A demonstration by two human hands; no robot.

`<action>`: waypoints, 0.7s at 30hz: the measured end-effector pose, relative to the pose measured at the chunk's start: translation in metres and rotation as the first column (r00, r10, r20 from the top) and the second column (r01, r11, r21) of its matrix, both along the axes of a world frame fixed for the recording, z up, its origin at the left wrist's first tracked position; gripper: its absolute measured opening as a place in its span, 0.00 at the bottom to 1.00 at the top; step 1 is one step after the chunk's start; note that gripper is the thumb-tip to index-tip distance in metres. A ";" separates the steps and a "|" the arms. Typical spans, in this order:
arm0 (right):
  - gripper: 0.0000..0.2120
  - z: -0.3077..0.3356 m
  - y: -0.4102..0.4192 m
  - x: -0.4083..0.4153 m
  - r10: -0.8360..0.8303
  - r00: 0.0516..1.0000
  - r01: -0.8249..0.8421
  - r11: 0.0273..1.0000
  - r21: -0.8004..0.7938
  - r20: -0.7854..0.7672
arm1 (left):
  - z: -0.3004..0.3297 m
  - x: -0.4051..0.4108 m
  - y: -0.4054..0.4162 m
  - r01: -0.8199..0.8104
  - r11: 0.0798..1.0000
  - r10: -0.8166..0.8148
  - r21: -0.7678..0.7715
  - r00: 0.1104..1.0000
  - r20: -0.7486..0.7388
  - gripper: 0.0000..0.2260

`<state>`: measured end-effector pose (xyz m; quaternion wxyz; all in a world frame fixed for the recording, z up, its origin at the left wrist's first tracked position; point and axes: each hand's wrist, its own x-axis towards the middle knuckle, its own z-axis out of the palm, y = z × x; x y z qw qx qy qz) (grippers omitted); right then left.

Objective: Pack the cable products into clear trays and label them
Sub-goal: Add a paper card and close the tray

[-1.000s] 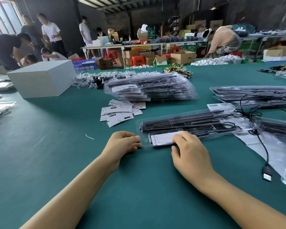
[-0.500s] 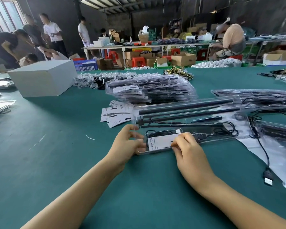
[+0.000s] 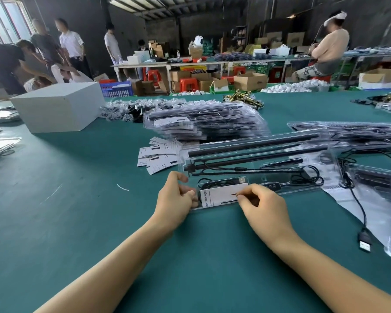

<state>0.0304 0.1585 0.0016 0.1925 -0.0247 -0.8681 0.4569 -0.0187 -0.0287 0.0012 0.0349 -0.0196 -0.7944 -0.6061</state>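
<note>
The clear tray point(image 3: 255, 163) lies on the green tabletop point(image 3: 77, 222) directly ahead of us, its long axis running from our near left toward our far right, and its far side appears raised off the surface while the near left end stays down between our hands. We see two black rods point(image 3: 253, 144) seated lengthwise in its upper channels and a coiled cable point(image 3: 307, 177) lower down, so the product looks already loaded. The white label card point(image 3: 221, 194) sits at the near left end, just under the plastic as far as we can tell. Our left hand point(image 3: 176, 199) grips that end corner, its fingers point(image 3: 185, 195) curled round the edge with the thumb above. Our right hand point(image 3: 264, 206) rests just beside the card's right edge, thumb and forefinger pressed together in a pinch at the card or the tray lip; we cannot tell which. Both hands are thus at the same short end, with the whole length of the tray extending away to the right and beyond. We judge that any closing or pressing move must travel along that axis, away from the right hand. A stack of finished trays point(image 3: 203, 123) and loose cards point(image 3: 158, 154) lie further off, behind the tray.
</note>
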 end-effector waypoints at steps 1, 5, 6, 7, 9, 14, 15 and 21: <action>0.06 0.001 0.001 -0.001 -0.017 1.000 0.018 0.997 -0.071 0.022 | 0.000 -0.001 0.000 -0.002 1.000 0.002 -0.007 1.000 0.006 0.12; 0.07 0.002 0.005 -0.003 -0.083 0.994 0.100 0.947 -0.306 0.069 | 0.001 -0.007 0.000 -0.009 1.000 0.010 -0.018 0.999 0.038 0.11; 0.07 0.002 0.005 -0.004 -0.096 0.993 0.116 0.935 -0.337 0.074 | 0.001 -0.008 0.000 -0.011 1.000 0.012 -0.013 0.999 0.042 0.11; 0.07 0.002 0.005 -0.004 -0.107 0.991 0.129 0.925 -0.358 0.079 | 0.001 -0.009 0.000 -0.013 1.000 0.013 -0.008 0.999 0.042 0.11; 0.07 0.003 0.004 -0.005 -0.127 0.988 0.151 0.909 -0.389 0.086 | 0.000 -0.009 0.001 -0.023 1.000 0.023 0.002 0.999 0.035 0.11; 0.08 0.004 0.006 -0.006 -0.159 0.983 0.184 0.872 -0.453 0.094 | 0.002 -0.008 -0.001 -0.018 1.000 0.018 -0.001 1.000 0.011 0.11; 0.07 0.003 0.006 -0.006 -0.161 0.982 0.188 0.864 -0.467 0.098 | 0.001 -0.008 -0.003 -0.011 1.000 0.011 -0.002 1.000 0.020 0.10; 0.05 0.001 0.009 -0.009 -0.185 0.978 0.209 0.816 -0.539 0.098 | 0.001 -0.014 -0.012 0.029 0.985 -0.054 0.170 0.988 0.144 0.05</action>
